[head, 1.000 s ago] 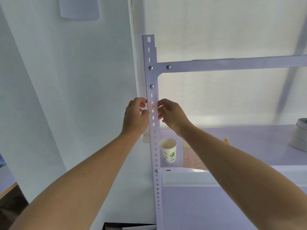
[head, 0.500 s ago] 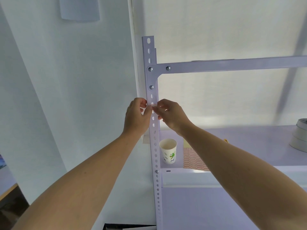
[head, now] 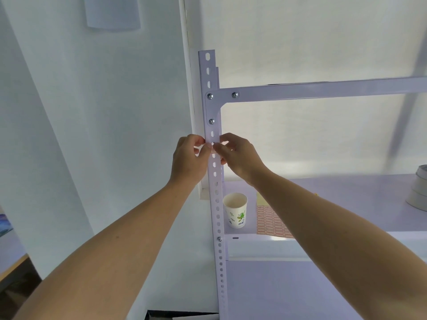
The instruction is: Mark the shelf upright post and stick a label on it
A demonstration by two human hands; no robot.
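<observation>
The white perforated upright post (head: 217, 204) of a metal shelf runs top to bottom in the centre. A small red-printed label (head: 212, 150) lies across the post's front, just below the corner bracket. My left hand (head: 188, 158) pinches the label's left end from the post's left side. My right hand (head: 238, 153) holds its right end from the other side, fingertips pressed against the post. Most of the label is hidden under my fingers.
A paper cup (head: 235, 212) stands on the shelf board (head: 346, 192) right of the post, beside a sheet of red labels (head: 269, 221). Tape rolls (head: 419, 188) sit at the far right. A horizontal beam (head: 323, 88) crosses above; a white wall stands to the left.
Both hands have closed in on the post; the label, plainly visible between them before, is now pressed flat and mostly covered by the fingertips.
</observation>
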